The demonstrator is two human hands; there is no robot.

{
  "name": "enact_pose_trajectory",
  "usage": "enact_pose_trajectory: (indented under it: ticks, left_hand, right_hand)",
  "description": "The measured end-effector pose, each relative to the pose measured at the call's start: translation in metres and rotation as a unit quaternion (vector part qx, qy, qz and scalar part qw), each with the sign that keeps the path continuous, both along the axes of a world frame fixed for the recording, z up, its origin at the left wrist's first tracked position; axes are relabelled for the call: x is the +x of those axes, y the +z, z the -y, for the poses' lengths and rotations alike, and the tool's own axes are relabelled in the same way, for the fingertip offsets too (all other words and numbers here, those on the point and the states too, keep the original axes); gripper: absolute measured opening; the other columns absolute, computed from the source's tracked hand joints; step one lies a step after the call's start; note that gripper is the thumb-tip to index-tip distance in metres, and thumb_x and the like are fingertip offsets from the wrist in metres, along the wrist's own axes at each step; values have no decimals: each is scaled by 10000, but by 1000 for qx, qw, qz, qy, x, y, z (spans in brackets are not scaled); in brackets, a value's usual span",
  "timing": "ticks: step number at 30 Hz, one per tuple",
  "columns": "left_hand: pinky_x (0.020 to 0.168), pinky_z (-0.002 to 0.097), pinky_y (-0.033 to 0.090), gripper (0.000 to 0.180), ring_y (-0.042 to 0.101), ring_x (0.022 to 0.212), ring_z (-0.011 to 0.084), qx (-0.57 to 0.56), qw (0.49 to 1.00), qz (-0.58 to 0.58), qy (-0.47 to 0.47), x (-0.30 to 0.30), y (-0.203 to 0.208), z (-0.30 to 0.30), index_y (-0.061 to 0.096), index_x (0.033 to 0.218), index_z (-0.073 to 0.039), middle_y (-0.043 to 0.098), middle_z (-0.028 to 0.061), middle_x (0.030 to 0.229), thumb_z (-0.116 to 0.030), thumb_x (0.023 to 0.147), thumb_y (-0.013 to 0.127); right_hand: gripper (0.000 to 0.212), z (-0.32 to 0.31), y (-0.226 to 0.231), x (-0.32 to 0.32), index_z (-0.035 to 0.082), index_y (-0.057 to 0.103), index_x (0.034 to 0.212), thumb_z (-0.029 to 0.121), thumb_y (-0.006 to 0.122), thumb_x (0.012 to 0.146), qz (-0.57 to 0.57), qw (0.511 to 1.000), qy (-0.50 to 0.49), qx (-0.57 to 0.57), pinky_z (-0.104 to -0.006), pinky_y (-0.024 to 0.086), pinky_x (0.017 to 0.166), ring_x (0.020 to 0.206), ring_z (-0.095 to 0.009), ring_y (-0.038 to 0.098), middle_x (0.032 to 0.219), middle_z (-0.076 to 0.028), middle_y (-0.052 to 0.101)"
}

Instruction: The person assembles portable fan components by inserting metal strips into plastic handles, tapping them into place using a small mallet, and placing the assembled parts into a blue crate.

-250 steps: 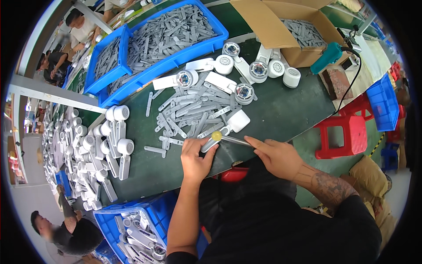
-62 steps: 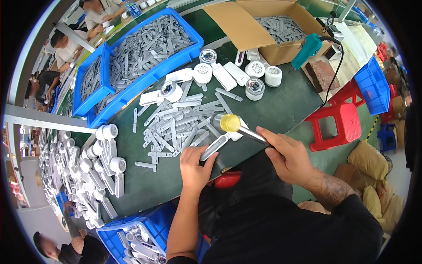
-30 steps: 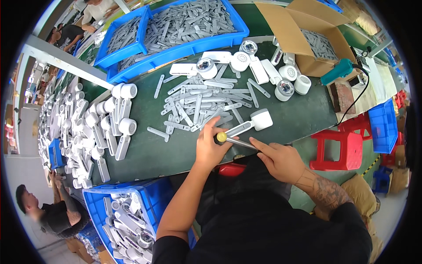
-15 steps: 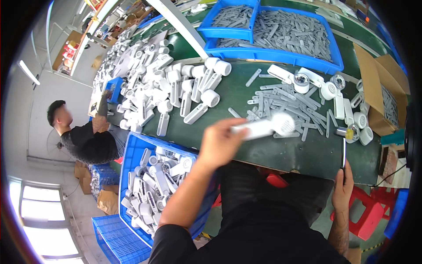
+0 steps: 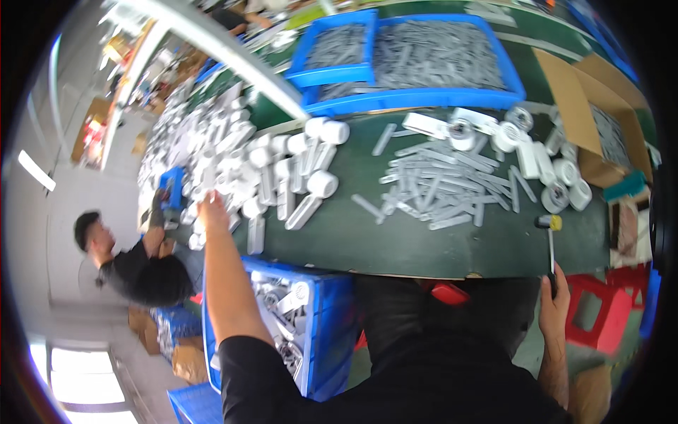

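Observation:
My left hand (image 5: pixel 213 210) is stretched out to the left, over the edge of a large pile of white handheld devices (image 5: pixel 321 185) with round heads and long handles. Motion blurs its fingers, so whether they hold a device is unclear. At the right, by the table's front edge, my right hand (image 5: pixel 556 293) is closed round the handle of a small mallet (image 5: pixel 551 244). The mallet stands upright, its head yellow and dark on a thin metal shaft. Grey flat strips (image 5: pixel 441 180) lie heaped on the table between my hands.
Blue trays (image 5: pixel 417 101) full of grey strips stand at the back. More white devices (image 5: pixel 526 157) lie at the right beside an open cardboard box (image 5: pixel 590 134). A blue crate (image 5: pixel 328 332) of devices stands below the table edge. Another person (image 5: pixel 141 265) sits at the far left.
My left hand has swung left from mid-table to the device pile; the white device it carried is no longer distinguishable. The view has shifted. My right hand keeps the mallet.

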State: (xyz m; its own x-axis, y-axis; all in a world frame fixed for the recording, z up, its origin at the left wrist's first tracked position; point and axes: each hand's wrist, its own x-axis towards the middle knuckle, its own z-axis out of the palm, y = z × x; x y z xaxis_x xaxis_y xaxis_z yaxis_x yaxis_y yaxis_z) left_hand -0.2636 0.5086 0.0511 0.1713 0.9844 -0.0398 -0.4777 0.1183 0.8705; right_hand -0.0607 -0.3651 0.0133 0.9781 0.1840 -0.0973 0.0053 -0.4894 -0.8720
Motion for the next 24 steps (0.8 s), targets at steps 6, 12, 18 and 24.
enact_pose_trajectory:
  ticks: [6,12,18,24]
  left_hand:
    - [994,379,545,510,653,1195,285,-8,986,-163,-29,10,-15,6,540,1531,-64,614,102,1485,-310,1096,641]
    - [795,270,499,310,622,910,79,213,847,-372,-314,105,65,269,704,1313,-32,740,18,1145,-211,1062,722]
    - [875,331,570,342,709,930,178,424,666,-395,-469,231,30,382,728,1289,-14,784,89,1163,-91,964,804]
    - [1073,468,522,500,640,1243,333,680,499,-449,-294,341,-17,362,738,1333,-139,717,102,1329,-104,846,847]
  right_hand:
    - [408,-40,41,34,-23,674,1390,71,749,1000,-15,997,-64,-35,-324,566,943,1050,-162,726,1149,-129,787]
    - [365,-61,54,107,27,764,1227,243,832,941,72,989,-72,-107,-365,543,672,672,-220,662,806,-151,713]
    - [332,-95,51,108,44,778,1176,255,841,928,88,996,-31,-14,-360,496,602,584,-199,589,696,-109,646]
    - [264,-67,37,56,16,756,1118,194,824,935,91,996,11,3,-376,494,592,578,-238,587,704,-121,653]
